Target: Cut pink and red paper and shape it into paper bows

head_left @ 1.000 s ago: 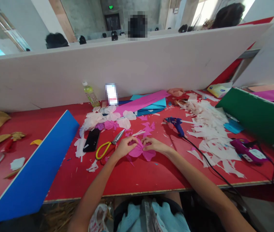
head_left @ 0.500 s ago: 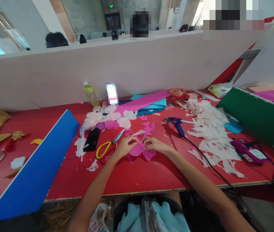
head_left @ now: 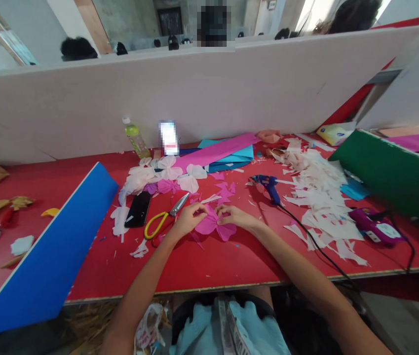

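Note:
A bright pink paper flower (head_left: 214, 228) with rounded petals is between my two hands, just above the red table. My left hand (head_left: 191, 218) pinches its left petal edge with curled fingers. From the other side, my right hand (head_left: 234, 217) grips the upper right part of the same flower, thumb and fingers together. Yellow-handled scissors (head_left: 163, 219) lie beside my left hand, blades pointing away. Pink paper scraps (head_left: 226, 191) lie just beyond the flower. To the right rests a blue glue gun (head_left: 268, 185) with a white stick in its back.
White paper flowers (head_left: 168, 167), a black phone (head_left: 138, 209) and a green-yellow bottle (head_left: 135, 138) stand or lie at left. White paper scraps (head_left: 316, 197) spread at right near a purple device (head_left: 375, 226). Blue (head_left: 61, 246) and green (head_left: 390, 182) boards flank the workspace; a black cord (head_left: 316, 246) crosses the table edge.
The whole view has shifted slightly, so the table things sit a little higher and further left. Both hands stay on the pink flower, with its petals slightly altered in shape.

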The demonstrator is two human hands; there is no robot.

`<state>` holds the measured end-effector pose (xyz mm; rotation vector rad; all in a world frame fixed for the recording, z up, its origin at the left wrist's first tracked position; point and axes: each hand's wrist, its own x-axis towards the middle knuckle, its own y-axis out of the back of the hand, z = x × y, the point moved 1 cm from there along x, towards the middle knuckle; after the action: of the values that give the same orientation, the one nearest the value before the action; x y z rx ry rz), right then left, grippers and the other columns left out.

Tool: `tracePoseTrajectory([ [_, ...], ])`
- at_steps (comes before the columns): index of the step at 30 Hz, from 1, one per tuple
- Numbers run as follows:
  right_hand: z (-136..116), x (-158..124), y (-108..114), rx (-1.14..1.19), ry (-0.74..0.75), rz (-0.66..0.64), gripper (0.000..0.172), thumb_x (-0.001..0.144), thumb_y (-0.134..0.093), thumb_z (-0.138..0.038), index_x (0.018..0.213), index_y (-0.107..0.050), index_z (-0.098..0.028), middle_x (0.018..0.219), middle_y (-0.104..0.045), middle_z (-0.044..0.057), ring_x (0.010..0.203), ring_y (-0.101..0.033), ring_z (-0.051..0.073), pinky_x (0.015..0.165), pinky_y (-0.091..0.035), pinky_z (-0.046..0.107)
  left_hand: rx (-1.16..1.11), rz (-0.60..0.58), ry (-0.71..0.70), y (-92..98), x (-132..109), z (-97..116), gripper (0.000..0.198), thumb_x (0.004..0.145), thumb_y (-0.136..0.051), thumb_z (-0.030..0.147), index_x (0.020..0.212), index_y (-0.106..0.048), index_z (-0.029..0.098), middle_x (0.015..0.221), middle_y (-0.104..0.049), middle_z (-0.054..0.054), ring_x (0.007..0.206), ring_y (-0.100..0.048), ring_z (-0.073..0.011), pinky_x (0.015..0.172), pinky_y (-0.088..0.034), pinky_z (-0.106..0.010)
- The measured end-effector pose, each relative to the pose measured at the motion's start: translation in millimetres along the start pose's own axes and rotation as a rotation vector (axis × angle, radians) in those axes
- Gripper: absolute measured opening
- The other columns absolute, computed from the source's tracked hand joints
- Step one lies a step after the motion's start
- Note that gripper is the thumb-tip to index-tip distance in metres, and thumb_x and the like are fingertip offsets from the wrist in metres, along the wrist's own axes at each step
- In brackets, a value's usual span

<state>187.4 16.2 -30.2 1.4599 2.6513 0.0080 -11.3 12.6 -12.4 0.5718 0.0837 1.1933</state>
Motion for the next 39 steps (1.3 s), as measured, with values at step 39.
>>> tracePoseTrajectory([
  [39,-3,1,3,-0.008,-0.017,0.071,0.038,0.063,-0.072,-0.045,0.087,-0.067,-0.015,0.090,-0.065,0.005,0.082,-0.056,0.017,0.080,-0.042,0.032,-0.231,0.093,0.120,-2.7,3,-12,0.041,0.071,-0.061,0.026,0.110,-0.053,0.016,0.115,-0.059,-0.010,0.106,-0.057,-0.0214,0.093,-0.044,-0.035],
])
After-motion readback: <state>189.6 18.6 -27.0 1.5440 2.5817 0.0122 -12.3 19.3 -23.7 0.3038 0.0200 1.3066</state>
